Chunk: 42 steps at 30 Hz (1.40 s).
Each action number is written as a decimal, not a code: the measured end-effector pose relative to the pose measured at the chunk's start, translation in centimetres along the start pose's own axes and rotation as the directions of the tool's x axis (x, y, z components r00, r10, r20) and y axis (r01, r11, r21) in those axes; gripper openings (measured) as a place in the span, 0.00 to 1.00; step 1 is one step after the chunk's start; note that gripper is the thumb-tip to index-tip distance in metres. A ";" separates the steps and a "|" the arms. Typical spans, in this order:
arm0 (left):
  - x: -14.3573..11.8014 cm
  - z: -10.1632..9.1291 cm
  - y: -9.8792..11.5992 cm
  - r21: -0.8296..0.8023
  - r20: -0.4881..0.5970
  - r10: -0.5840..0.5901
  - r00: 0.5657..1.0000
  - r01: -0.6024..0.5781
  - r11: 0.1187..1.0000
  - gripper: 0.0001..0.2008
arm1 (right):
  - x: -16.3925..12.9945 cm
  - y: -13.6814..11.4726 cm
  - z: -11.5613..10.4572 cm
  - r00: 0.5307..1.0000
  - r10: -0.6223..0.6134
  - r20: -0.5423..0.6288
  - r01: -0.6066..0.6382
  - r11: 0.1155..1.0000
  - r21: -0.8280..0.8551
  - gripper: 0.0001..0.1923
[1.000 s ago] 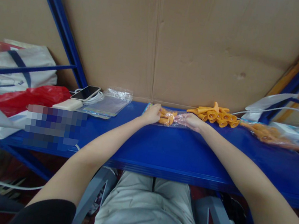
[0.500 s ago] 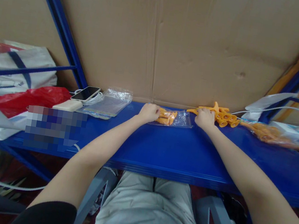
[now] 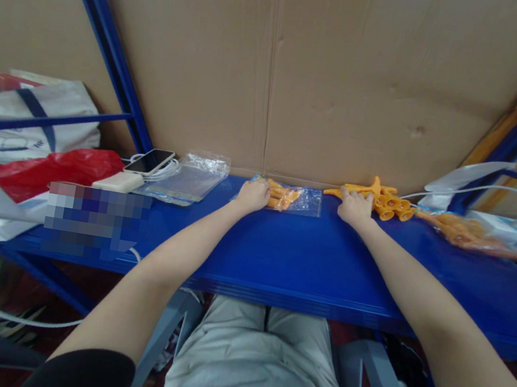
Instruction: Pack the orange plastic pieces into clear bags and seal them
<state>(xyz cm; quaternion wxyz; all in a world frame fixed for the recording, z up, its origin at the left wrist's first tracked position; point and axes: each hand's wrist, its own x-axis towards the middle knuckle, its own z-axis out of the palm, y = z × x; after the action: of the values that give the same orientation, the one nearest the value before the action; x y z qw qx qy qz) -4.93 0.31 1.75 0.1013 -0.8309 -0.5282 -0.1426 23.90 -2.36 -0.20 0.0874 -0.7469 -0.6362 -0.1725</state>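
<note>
A small clear bag of orange plastic pieces [image 3: 293,198] lies at the back of the blue shelf [image 3: 308,254]. My left hand [image 3: 252,195] grips the bag's left end. To the right, my right hand [image 3: 355,207] rests on a loose pile of orange plastic pieces [image 3: 389,201], its fingers curled over the pile's left edge. Whether it has hold of a piece is hidden by the hand.
A stack of empty clear bags [image 3: 188,177], a phone [image 3: 150,160] with a white cable and a white charger block [image 3: 117,181] lie left. A red plastic bag [image 3: 37,166] sits further left. A filled bag of orange pieces [image 3: 468,233] lies right. Cardboard backs the shelf.
My right hand left the small bag and moved right onto the loose orange pile. My left hand pushed the bag a little back and left.
</note>
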 end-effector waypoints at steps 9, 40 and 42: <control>0.2 0.8 -0.8 -0.093 0.007 -0.067 0.998 0.067 0.993 0.17 | 0.3 0.4 1.6 0.997 0.006 -0.075 -0.002 0.998 0.059 0.32; 0.4 0.3 -1.6 -0.065 0.059 -0.164 0.985 0.167 0.984 0.20 | 0.0 -1.1 0.2 0.922 -0.388 -0.004 0.378 0.896 0.231 0.22; 0.6 0.4 -2.0 -0.061 0.055 -0.182 0.982 0.186 0.981 0.20 | -0.1 -1.1 -0.1 0.903 -0.429 -0.013 0.423 0.885 0.196 0.20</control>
<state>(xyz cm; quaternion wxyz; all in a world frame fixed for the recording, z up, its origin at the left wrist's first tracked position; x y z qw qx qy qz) -6.48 1.78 1.57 0.0472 -0.7846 -0.6002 -0.1480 22.76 -2.25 -0.24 0.1099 -0.5794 -0.7997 -0.1132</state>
